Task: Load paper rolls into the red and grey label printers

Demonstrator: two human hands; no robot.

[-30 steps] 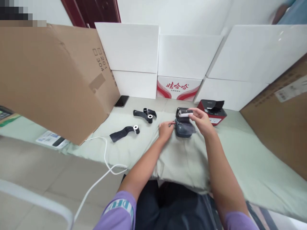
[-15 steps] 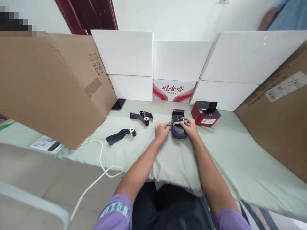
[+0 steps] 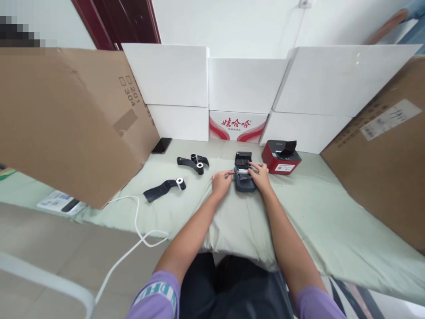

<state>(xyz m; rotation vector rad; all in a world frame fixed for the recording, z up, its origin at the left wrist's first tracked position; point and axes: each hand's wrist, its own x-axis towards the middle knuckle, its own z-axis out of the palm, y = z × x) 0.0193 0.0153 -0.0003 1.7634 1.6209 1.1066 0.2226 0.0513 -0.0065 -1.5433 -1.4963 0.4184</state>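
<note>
A small dark grey printer (image 3: 245,182) with its lid (image 3: 243,156) raised lies on the pale green cloth (image 3: 299,208). A white paper roll (image 3: 242,164) rests in its open bay. My left hand (image 3: 221,182) is curled against the printer's left side. My right hand (image 3: 260,175) rests on the printer's right side, fingers bent over the roll. Both hands touch the printer.
A red printer (image 3: 280,157) stands just right of my hands. Two black holders with small rolls (image 3: 193,162) (image 3: 163,189) lie to the left, with a phone (image 3: 162,145) behind them. Cardboard sheets (image 3: 73,119) (image 3: 381,150) and white foam boxes (image 3: 245,84) enclose the area. A white cable (image 3: 139,235) trails at the left.
My right hand has lowered the white paper roll from above the printer down into its open bay. The left hand has stayed at the printer's left side.
</note>
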